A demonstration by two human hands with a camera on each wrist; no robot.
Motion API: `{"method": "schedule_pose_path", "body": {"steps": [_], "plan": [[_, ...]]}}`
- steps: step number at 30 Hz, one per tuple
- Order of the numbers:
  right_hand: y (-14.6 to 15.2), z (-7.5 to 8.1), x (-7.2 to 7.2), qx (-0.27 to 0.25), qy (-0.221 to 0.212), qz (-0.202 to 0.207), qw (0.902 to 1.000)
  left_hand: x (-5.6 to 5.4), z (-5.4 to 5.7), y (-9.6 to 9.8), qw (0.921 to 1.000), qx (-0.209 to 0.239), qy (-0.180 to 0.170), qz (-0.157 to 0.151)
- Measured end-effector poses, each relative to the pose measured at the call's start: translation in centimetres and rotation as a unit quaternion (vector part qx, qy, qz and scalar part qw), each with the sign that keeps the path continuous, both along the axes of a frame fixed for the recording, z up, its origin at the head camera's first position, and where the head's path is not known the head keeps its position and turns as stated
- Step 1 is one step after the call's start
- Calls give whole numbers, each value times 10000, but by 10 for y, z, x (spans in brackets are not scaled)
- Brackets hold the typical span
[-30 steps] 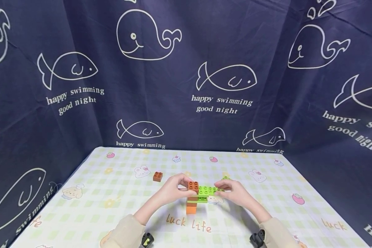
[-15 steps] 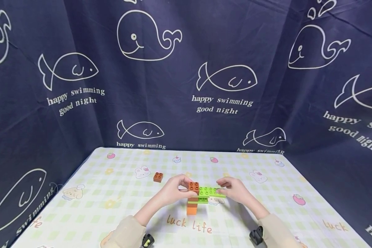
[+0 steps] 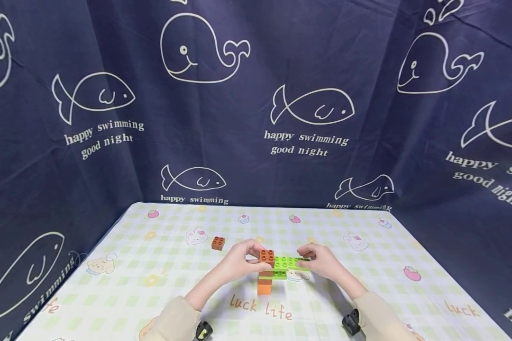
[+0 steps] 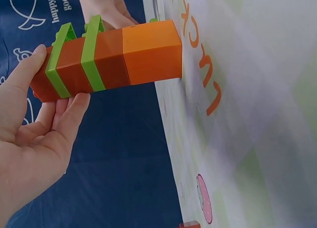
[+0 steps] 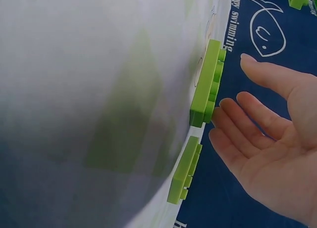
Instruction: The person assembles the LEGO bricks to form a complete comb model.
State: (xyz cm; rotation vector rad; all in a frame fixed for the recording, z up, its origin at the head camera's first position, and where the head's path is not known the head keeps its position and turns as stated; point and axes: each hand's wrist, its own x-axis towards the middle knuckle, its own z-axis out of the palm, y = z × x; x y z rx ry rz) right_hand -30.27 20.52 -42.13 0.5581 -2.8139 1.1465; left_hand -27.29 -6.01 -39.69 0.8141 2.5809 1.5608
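My left hand (image 3: 241, 259) holds the top of a toy brick tower, with thumb and fingers on opposite sides of its uppermost brown brick (image 3: 266, 255). In the left wrist view, fingertips also reach the brown brick (image 4: 74, 65) below. Two green plates (image 4: 91, 55) alternate with the brown bricks, jutting out to one side. At the bottom, an orange brick (image 4: 152, 52) appears to stand on the table. My right hand (image 3: 324, 263) hovers near the green plates' free end. Its fingers are relaxed and grip nothing in the right wrist view (image 5: 277, 134).
Two loose green bricks (image 5: 204, 89) lie on the tablecloth by my right hand, largely hidden in the head view. Farther back on the left sits a loose brown brick (image 3: 218, 243). A dark blue curtain (image 3: 256, 142) surrounds the table's back and sides.
My right hand has shifted very slightly rightward, showing more of the green near its thumb. A green brick glimpsed behind it earlier is now covered. My left hand keeps its hold.
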Motion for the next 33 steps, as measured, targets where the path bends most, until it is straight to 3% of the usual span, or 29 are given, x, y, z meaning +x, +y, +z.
{"method": "schedule_pose_path", "body": {"steps": [24, 33], "plan": [[-2, -4, 1, 828, 180, 92, 9964, -1, -1, 0, 10000, 14, 67, -59], [-5, -5, 3, 1046, 52, -200, 9943, -1, 0, -1, 9999, 33, 12, -121]]}}
